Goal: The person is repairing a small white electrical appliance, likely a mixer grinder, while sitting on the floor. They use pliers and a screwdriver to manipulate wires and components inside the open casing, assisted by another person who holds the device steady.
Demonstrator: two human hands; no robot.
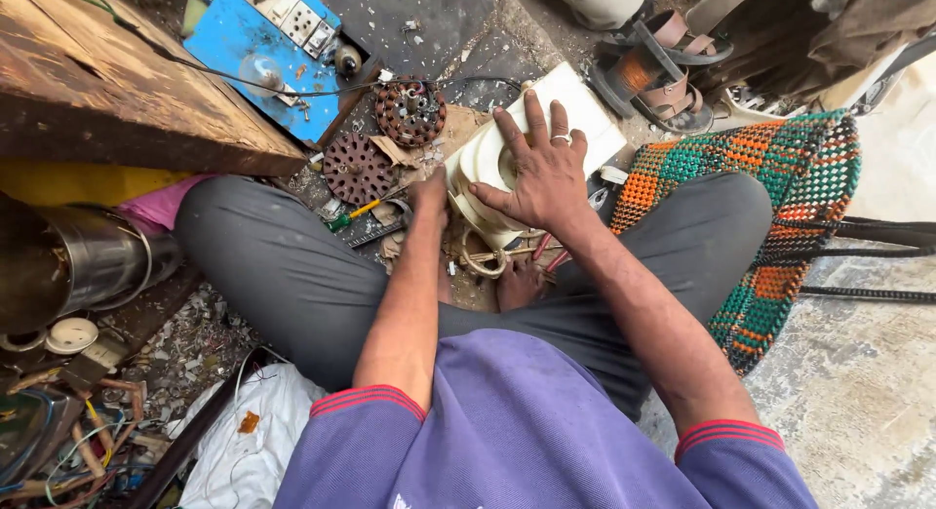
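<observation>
While the white housing (546, 138), at twelve o'clock between the knees, is being pressed flat by the spread right hand (541, 177), slipping is being risked; the left hand (429, 192) grip cannot be told.

The fan housing (526, 148) sits on the floor (858, 402) between the person's crossed legs, with the right hand (536, 177) flat on top of it and the left hand (429, 192) touching its left side. Two round toothed discs (359, 168) lie just left of the housing, one behind the other. A switch board (263, 51) lies farther back on the left, a wire spool (648, 75) back on the right, and a woven mat (780, 207) under the right leg.
</observation>
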